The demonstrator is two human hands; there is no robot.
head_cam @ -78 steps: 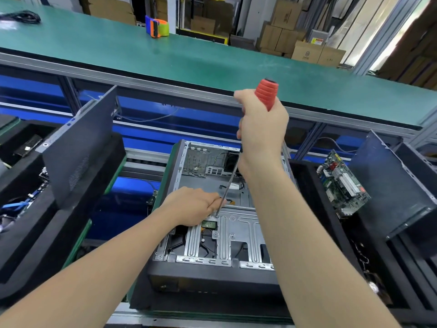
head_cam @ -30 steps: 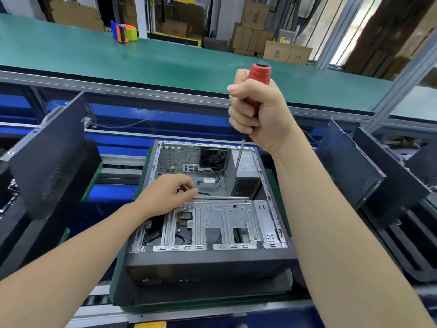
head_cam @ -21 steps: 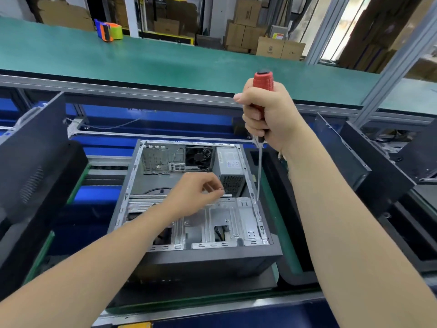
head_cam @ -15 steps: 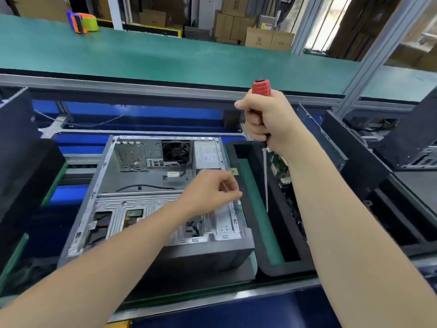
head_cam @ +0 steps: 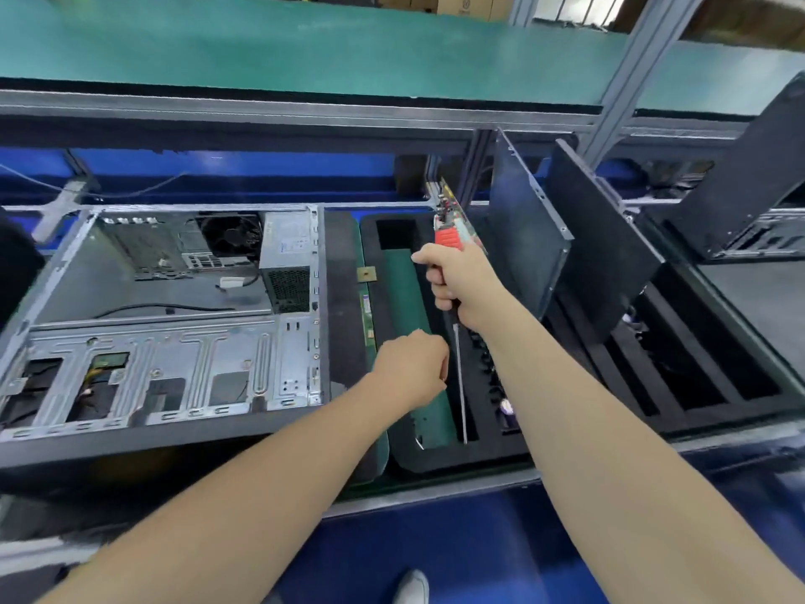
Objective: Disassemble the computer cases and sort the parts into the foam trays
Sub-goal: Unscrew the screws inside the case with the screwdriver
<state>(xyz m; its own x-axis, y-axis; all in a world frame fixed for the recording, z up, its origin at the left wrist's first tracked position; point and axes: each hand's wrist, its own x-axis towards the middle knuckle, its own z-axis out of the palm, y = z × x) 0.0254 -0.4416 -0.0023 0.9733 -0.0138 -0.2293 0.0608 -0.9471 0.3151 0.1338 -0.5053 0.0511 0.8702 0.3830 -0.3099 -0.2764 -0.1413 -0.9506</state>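
left hand (head_cam: 409, 368) has swung off the computer case (head_cam: 174, 364), now to its left, and hovers over the foam tray (head_cam: 435, 462), fingers curled; whether they pinch anything, i cannot tell. right hand (head_cam: 457, 285) just beyond clamps the screwdriver (head_cam: 451, 238) shaft-down, kept clear of the drop.

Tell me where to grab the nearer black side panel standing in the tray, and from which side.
Probably its upper edge, from above: the side panel stands on edge, tilted, its lower end down in the foam tray, leaving the top rim free.
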